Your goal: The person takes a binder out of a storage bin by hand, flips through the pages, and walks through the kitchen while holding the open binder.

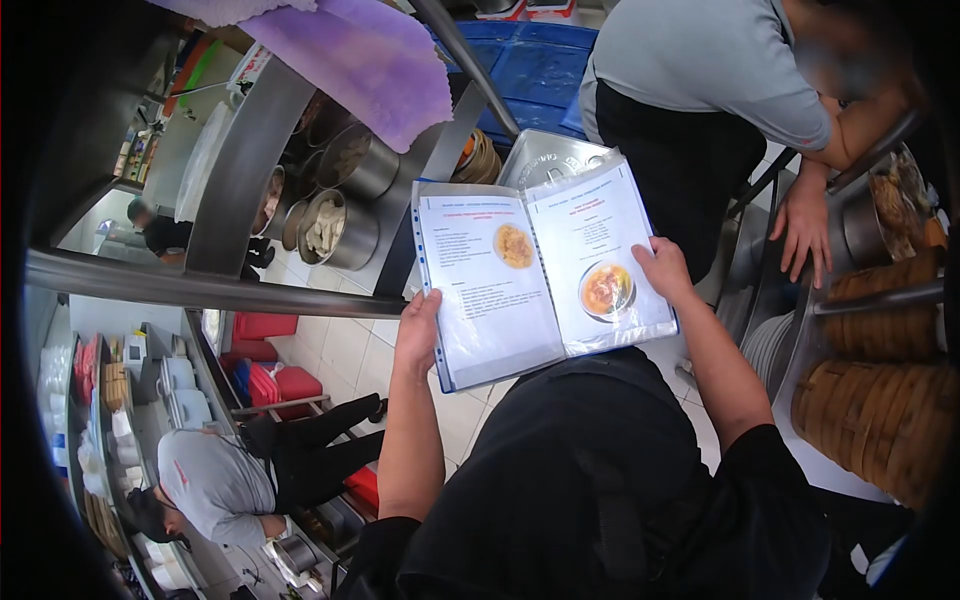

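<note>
An open recipe folder (pixel 490 340) with clear plastic sleeves is held up in front of my body. Both facing pages carry printed text and a photo of a dish in a bowl. At its left edge, my left hand (pixel 419 325) grips the cover, with the fingers mostly hidden behind it. My right hand (pixel 660 270) holds the right edge, the thumb lying on the page near the lower photo. Behind the top of the folder shows a square metal lid (pixel 555 155) with raised lettering.
A co-worker in a grey shirt (pixel 690 70) leans at the upper right near bamboo steamers (pixel 870 420) and stacked plates (pixel 770 350). Another person (pixel 215 485) bends at a counter lower left. Metal pots (pixel 345 230), a steel rail (pixel 200 285) and a purple cloth (pixel 370 70) are at left.
</note>
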A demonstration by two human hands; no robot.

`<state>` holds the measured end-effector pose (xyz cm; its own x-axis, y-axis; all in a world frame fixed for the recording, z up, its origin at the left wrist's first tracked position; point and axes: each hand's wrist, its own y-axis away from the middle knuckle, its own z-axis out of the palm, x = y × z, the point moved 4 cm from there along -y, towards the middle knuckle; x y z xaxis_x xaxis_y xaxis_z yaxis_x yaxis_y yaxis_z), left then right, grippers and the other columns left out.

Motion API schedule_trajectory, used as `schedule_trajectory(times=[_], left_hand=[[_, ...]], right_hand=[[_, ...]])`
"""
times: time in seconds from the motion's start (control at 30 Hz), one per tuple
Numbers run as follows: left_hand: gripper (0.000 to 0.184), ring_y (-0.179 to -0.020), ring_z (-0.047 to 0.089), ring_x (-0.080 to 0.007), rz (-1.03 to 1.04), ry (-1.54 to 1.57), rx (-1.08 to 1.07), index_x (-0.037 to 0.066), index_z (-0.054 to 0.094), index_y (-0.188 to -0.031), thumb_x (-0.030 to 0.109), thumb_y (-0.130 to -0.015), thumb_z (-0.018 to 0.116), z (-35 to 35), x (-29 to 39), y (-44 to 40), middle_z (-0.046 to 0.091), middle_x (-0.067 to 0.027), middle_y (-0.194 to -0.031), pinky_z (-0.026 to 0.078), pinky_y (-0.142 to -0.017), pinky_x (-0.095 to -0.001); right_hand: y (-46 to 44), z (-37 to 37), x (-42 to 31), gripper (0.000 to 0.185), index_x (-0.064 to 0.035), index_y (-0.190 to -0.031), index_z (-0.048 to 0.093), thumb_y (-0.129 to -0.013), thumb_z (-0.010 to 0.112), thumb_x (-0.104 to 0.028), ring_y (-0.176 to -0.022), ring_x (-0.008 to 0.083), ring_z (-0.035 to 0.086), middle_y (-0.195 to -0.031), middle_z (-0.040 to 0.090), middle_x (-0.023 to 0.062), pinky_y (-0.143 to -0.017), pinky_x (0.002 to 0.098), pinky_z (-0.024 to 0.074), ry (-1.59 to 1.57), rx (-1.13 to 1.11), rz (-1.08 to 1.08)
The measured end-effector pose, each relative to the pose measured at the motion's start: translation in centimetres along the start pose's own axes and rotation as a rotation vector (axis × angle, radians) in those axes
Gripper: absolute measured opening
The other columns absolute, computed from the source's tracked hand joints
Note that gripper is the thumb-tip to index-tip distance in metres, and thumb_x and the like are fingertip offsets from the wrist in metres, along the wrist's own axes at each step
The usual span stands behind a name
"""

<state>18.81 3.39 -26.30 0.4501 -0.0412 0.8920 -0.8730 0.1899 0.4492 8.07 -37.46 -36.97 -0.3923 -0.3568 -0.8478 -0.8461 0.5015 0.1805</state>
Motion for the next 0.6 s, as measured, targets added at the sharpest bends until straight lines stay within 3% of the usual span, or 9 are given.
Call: schedule_trajectory(times=[0.07,0.27,0.37,0.47,0.57,0.6], left_hand=[[0.031,-0.094,0.069,-0.0192,0.001,-0.009,0.0,-0.004,0.057,-0.125,0.018,-0.105,0.048,0.0,0.1,0.0,0.069,-0.0128,-0.111,0.055,-0.084,-0.032],[0.031,-0.095,0.069,-0.0199,-0.007,-0.017,0.0,-0.004,0.057,-0.126,0.018,-0.105,0.049,0.2,0.3,0.1,0.069,-0.0134,-0.112,0.055,-0.084,-0.0324],[0.031,-0.097,0.069,-0.0215,-0.033,0.011,-0.003,-0.005,0.055,-0.127,0.016,-0.104,0.049,1.0,0.8,0.2,0.068,-0.0146,-0.113,0.056,-0.085,-0.0337],[0.032,-0.097,0.069,-0.0237,-0.087,0.092,-0.042,-0.005,0.054,-0.128,0.013,-0.103,0.049,2.6,1.4,0.1,0.068,-0.0158,-0.114,0.056,-0.087,-0.0354],[0.032,-0.099,0.069,-0.025,-0.119,0.189,-0.138,-0.005,0.053,-0.129,0.013,-0.103,0.049,5.1,1.6,-0.3,0.067,-0.0166,-0.115,0.056,-0.089,-0.0366],[0.033,-0.099,0.069,-0.0253,-0.121,0.22,-0.178,-0.005,0.053,-0.13,0.013,-0.103,0.049,6.3,1.4,-0.5,0.067,-0.0168,-0.115,0.056,-0.09,-0.0369]], right_hand=[[1.0,-0.7,-1.9,0.04,0.0008,-0.122,0.062,-0.088,0.066,-0.021,-0.103,0.0384,0.067,-0.11,0.068,0.0237,-0.09,0.0422,0.0511,-0.094,0.004,0.054],[2.0,-1.5,-4.4,0.056,-0.0117,-0.145,0.045,-0.091,0.059,-0.011,-0.115,0.0382,0.061,-0.126,0.06,0.0233,-0.098,0.0408,0.0479,-0.066,0.005,0.027],[1.6,-0.8,-4.1,0.048,-0.0139,-0.139,0.056,-0.091,0.057,-0.01,-0.116,0.0377,0.059,-0.125,0.059,0.0223,-0.099,0.0405,0.0472,0.064,-0.028,-0.101],[1.1,0.7,-4.3,0.035,-0.0095,-0.125,0.068,-0.092,0.062,-0.021,-0.114,0.0373,0.059,-0.121,0.059,0.0218,-0.099,0.0395,0.047,0.087,-0.138,-0.143],[2.6,1.0,-9.6,0.042,-0.0025,-0.11,0.074,-0.088,0.07,-0.038,-0.111,0.0365,0.06,-0.119,0.059,0.022,-0.099,0.0396,0.047,0.085,-0.114,-0.14],[3.1,1.2,-11.1,0.051,-0.0006,-0.112,0.073,-0.084,0.072,-0.043,-0.112,0.036,0.06,-0.119,0.059,0.0214,-0.099,0.0396,0.0471,0.096,-0.148,-0.133]])
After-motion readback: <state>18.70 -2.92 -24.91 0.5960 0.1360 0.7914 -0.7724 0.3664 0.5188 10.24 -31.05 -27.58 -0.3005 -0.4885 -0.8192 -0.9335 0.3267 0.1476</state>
